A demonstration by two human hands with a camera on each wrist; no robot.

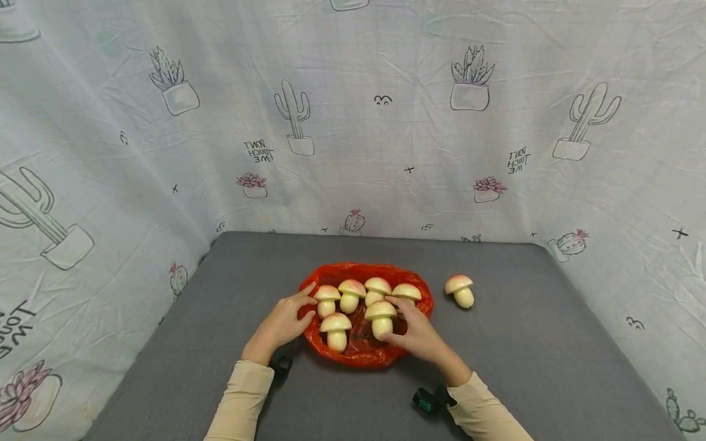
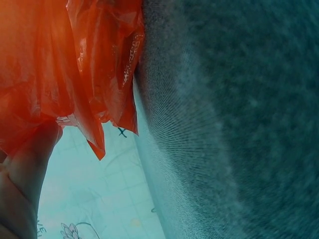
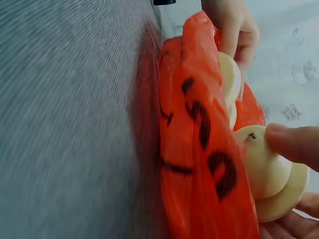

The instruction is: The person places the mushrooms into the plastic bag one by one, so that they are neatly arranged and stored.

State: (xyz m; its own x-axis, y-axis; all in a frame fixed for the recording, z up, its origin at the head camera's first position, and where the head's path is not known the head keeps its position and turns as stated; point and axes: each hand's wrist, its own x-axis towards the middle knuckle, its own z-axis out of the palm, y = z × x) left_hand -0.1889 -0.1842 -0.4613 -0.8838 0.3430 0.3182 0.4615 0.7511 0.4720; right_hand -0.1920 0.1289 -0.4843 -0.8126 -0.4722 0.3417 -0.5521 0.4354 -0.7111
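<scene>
A red plastic bag [image 1: 361, 362] lies wide open on the table, its rim spread into an oval. Several toy mushrooms with pale stems and pink-tinged caps are inside, among them a front-left mushroom [image 1: 336, 332]. My right hand [image 1: 416, 334] pinches another mushroom [image 1: 380, 320] over the bag's right half, thumb by the stem end and fingers around the cap, as the right wrist view shows. My left hand [image 1: 284, 321] holds the bag's left rim, with thumb and forefinger reaching inside. In the left wrist view the bag [image 2: 75, 64] hides most of its fingers.
One more mushroom [image 1: 460, 291] lies on the grey table [image 1: 513, 318], to the right of the bag. A white curtain [image 1: 380, 141] printed with cacti surrounds the table at the back and sides. Black camera straps [image 1: 432, 399] are on both wrists.
</scene>
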